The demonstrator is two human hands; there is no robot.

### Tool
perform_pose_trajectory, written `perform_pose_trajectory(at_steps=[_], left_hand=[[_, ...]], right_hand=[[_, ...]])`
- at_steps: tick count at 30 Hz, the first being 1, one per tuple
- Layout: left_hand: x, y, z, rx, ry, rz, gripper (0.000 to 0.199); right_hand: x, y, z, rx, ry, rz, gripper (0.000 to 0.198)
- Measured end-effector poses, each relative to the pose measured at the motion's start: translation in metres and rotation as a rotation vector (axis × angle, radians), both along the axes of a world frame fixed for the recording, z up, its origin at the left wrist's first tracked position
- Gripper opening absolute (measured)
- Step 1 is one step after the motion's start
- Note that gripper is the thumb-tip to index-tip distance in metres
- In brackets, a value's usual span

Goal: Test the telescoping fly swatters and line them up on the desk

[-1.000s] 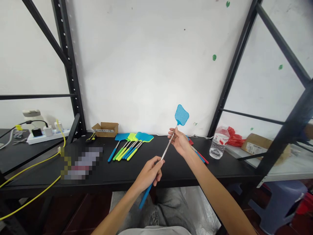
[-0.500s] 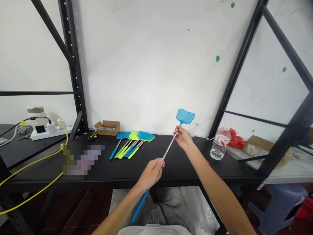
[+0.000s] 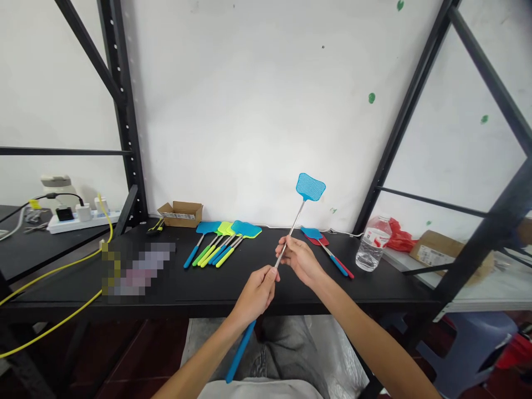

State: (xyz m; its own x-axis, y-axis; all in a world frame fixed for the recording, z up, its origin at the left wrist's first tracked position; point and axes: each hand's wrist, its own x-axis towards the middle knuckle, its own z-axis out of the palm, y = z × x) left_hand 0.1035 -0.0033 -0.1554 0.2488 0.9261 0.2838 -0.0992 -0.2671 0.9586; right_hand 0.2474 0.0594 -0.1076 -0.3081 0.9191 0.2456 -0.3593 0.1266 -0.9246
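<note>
- Blue fly swatter (image 3: 291,227): held in the air above the front edge of the black worktop (image 3: 299,282), metal rod slanting toward 1 o'clock, mesh head uppermost against the white wall, blue grip lowest, over the person's lap.
- Left hand (image 3: 254,293): fingers clamped round the swatter where rod meets grip.
- Right hand (image 3: 300,259): just beyond the left at 1 o'clock; fingers pinched on the rod a little higher up, the two hands close together.
- Swatter row (image 3: 222,241): blue and green swatters lying fanned on the worktop at 11 o'clock from the hands.
- Swatter pair (image 3: 326,249): one blue, one red, apparently overlapping, at 2 o'clock.
- Water bottle (image 3: 371,243): upright at 3 o'clock, near the pair.
- Cardboard box (image 3: 180,213): against the wall, beyond the row.
</note>
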Motion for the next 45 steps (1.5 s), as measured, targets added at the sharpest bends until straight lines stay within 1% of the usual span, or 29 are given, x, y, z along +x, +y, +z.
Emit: perform_pose_trajectory(at_steps=[3,7,9,12,15,18,21,24,26,29,32,34,38,45], left_hand=[[0.014,-0.002,-0.006,0.002,-0.072,0.018,0.039],[0.039,-0.009,-0.020,-0.022,-0.127,0.037,0.042],[0.047,-0.014,-0.026,-0.031,-0.138,0.019,0.042],[0.050,-0.019,-0.031,-0.053,-0.163,0.008,0.042],[0.044,-0.019,-0.027,-0.027,-0.147,0.014,0.041],[0.037,-0.016,-0.018,0.011,-0.123,0.029,0.039],[0.037,-0.010,-0.010,0.002,-0.120,0.069,0.040],[0.043,-0.009,-0.010,-0.011,-0.133,0.093,0.042],[0.050,-0.013,-0.014,-0.028,-0.155,0.092,0.044],[0.058,-0.025,-0.025,-0.049,-0.175,0.080,0.046],[0.057,-0.040,-0.037,-0.065,-0.146,0.073,0.046],[0.053,-0.049,-0.042,-0.079,-0.120,0.063,0.046],[0.048,-0.062,-0.045,-0.111,-0.118,0.062,0.046],[0.048,-0.071,-0.044,-0.124,-0.127,0.092,0.048]], right_hand=[[0.000,0.007,0.003,-0.023,0.059,-0.036,0.027],[0.014,0.031,0.025,-0.115,0.224,-0.146,0.020],[0.023,0.043,0.035,-0.135,0.256,-0.207,0.020],[0.031,0.049,0.042,-0.117,0.255,-0.201,0.019],[0.030,0.039,0.037,-0.052,0.235,-0.165,0.022],[0.022,0.016,0.022,0.014,0.121,-0.103,0.029],[0.013,-0.003,0.005,0.022,0.015,-0.023,0.031],[0.010,-0.004,0.001,0.014,0.030,-0.036,0.028],[0.012,0.005,0.008,0.000,0.102,-0.083,0.025],[0.019,0.025,0.027,-0.035,0.215,-0.152,0.020],[0.029,0.041,0.043,-0.076,0.251,-0.200,0.019],[0.035,0.047,0.049,-0.093,0.255,-0.221,0.019],[0.038,0.051,0.056,-0.088,0.249,-0.214,0.020],[0.031,0.054,0.072,-0.077,0.246,-0.200,0.021]])
